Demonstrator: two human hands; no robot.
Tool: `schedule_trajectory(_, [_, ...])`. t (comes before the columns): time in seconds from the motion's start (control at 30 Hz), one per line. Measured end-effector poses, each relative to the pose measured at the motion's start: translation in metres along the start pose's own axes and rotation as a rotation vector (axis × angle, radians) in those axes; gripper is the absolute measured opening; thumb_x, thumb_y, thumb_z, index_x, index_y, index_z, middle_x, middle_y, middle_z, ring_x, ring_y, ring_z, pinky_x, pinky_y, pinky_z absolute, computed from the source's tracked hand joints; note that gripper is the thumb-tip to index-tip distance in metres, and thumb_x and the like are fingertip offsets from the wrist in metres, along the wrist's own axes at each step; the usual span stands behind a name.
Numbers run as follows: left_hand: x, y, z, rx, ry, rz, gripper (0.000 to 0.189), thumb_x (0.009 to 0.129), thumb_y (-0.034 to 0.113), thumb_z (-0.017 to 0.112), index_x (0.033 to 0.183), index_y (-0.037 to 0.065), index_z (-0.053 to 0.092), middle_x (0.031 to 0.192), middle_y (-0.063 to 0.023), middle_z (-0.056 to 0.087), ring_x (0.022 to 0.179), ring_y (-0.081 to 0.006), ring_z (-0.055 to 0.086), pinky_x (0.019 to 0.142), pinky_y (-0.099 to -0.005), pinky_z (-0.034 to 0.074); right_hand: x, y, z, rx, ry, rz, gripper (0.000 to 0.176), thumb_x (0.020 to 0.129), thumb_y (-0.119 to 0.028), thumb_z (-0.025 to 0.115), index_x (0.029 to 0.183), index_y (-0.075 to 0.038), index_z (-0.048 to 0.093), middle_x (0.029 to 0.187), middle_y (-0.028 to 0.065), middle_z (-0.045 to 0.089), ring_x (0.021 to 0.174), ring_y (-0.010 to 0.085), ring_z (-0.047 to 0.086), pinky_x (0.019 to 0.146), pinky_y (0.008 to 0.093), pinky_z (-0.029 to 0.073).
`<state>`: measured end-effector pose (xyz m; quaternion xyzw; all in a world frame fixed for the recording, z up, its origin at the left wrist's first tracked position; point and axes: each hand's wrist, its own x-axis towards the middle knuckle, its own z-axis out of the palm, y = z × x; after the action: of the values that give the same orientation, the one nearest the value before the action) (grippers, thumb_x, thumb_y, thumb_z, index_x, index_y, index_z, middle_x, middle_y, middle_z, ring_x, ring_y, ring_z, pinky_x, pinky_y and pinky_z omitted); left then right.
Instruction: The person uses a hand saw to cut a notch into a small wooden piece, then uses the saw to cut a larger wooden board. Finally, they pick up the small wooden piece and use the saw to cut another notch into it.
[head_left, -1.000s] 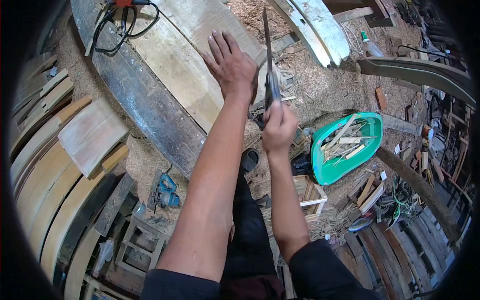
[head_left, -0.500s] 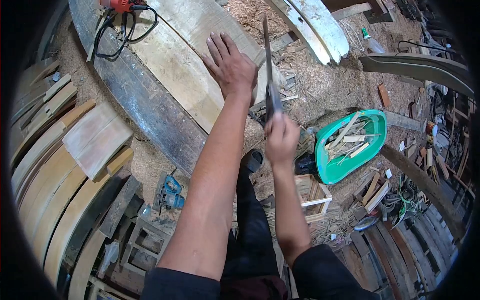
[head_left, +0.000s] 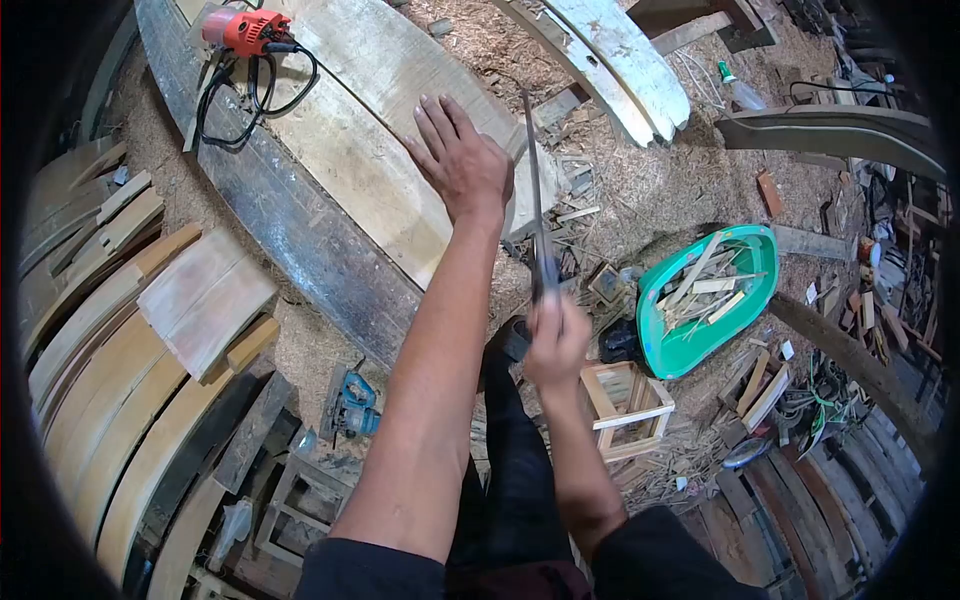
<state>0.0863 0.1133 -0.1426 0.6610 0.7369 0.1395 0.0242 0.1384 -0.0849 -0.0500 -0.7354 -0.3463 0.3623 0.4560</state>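
- Across the pale board [head_left: 345, 125], near its end, the left hand [head_left: 468, 178] lies palm down, grip open, fingers pointing forward and thumb to the side.
- The left arm reaches out long and nearly straight.
- The right hand [head_left: 558, 342], slightly blurred, has its grip closed around the handle of a handsaw [head_left: 535, 190].
- The right elbow is bent, the forearm angled forward.
- The saw's narrow blade points away from the person, beside the board's end; contact is unclear.
- Right of the right hand sits a green tub [head_left: 690, 352] of wood scraps.
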Motion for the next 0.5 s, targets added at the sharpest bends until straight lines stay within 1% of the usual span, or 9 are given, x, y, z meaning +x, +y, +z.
schedule_trajectory(0.1, [-0.001,-0.002,0.001,0.007,-0.013,-0.012,0.065,0.091,0.021,0.044,0.152,0.003,0.031,0.160,-0.0176,0.025,0.150,-0.0314,0.020,0.120,-0.0540,0.011,-0.027,0.002,-0.009,0.111,0.059,0.085,0.038,0.098,-0.023,0.051,0.067,-0.001,0.053,0.054,0.0070,0.047,0.050,0.0155,0.046,0.051,0.0328,0.037])
schedule_trajectory(0.13, [-0.004,-0.002,-0.001,0.004,-0.024,-0.011,0.065,0.091,0.021,0.044,0.152,0.003,0.031,0.160,-0.0177,0.025,0.150,-0.0316,0.019,0.120,-0.0540,0.011,-0.018,0.002,-0.007,0.157,0.049,0.112,0.038,0.098,-0.023,0.051,0.067,-0.001,0.053,0.054,0.0061,0.047,0.050,0.0148,0.045,0.050,0.0325,0.036])
schedule_trajectory(0.17, [0.000,-0.001,-0.002,-0.004,-0.017,-0.004,0.065,0.091,0.021,0.044,0.151,0.003,0.031,0.160,-0.0178,0.025,0.150,-0.0318,0.019,0.120,-0.0540,0.011,0.008,0.004,0.002,0.212,0.044,0.122,0.038,0.098,-0.023,0.050,0.067,0.000,0.053,0.054,0.0053,0.046,0.050,0.0142,0.044,0.050,0.0322,0.035])
schedule_trajectory(0.23, [0.001,0.002,-0.005,-0.041,-0.008,-0.007,0.065,0.091,0.021,0.044,0.151,0.003,0.032,0.160,-0.0181,0.025,0.150,-0.0323,0.019,0.120,-0.0543,0.011,0.057,0.003,0.022,0.146,0.025,0.059,0.039,0.099,-0.022,0.050,0.066,0.000,0.051,0.054,0.0044,0.045,0.050,0.0138,0.042,0.049,0.0326,0.034])
schedule_trajectory(0.33, [0.000,-0.004,-0.002,-0.025,0.003,0.000,0.064,0.091,0.021,0.044,0.151,0.002,0.032,0.160,-0.0184,0.025,0.150,-0.0327,0.019,0.120,-0.0546,0.011,0.081,-0.015,0.024,0.141,-0.007,0.089,0.038,0.099,-0.022,0.049,0.067,-0.001,0.049,0.054,0.0059,0.044,0.050,0.0145,0.041,0.049,0.0339,0.033])
schedule_trajectory(0.4, [-0.002,-0.001,-0.002,-0.012,-0.005,0.005,0.064,0.091,0.021,0.045,0.151,0.002,0.033,0.160,-0.0184,0.025,0.150,-0.0325,0.020,0.120,-0.0553,0.011,0.037,0.000,0.012,0.017,0.002,-0.016,0.035,0.098,-0.021,0.051,0.069,-0.001,0.050,0.055,0.0081,0.044,0.050,0.0152,0.043,0.049,0.0344,0.034])
schedule_trajectory(0.43, [-0.001,0.000,-0.001,-0.012,-0.001,0.003,0.064,0.091,0.021,0.045,0.151,0.002,0.033,0.160,-0.0184,0.025,0.150,-0.0324,0.020,0.120,-0.0554,0.012,0.007,-0.002,0.000,-0.012,-0.039,-0.044,0.031,0.097,-0.020,0.052,0.072,-0.001,0.053,0.056,0.0094,0.046,0.051,0.0154,0.046,0.050,0.0339,0.035])
schedule_trajectory(0.47, [-0.001,-0.001,0.002,-0.007,0.000,0.000,0.064,0.091,0.021,0.046,0.151,0.002,0.033,0.160,-0.0184,0.025,0.150,-0.0323,0.020,0.120,-0.0555,0.012,-0.020,-0.003,-0.009,-0.033,-0.035,0.006,0.030,0.096,-0.020,0.053,0.072,-0.001,0.054,0.056,0.0096,0.046,0.052,0.0157,0.049,0.050,0.0327,0.036])
schedule_trajectory(0.5, [0.000,-0.001,0.001,-0.002,0.003,-0.004,0.064,0.091,0.021,0.046,0.151,0.002,0.033,0.160,-0.0184,0.025,0.149,-0.0322,0.021,0.119,-0.0556,0.012,-0.021,-0.003,-0.008,0.037,-0.012,0.028,0.031,0.096,-0.020,0.053,0.072,-0.001,0.055,0.056,0.0094,0.046,0.051,0.0155,0.049,0.049,0.0327,0.036])
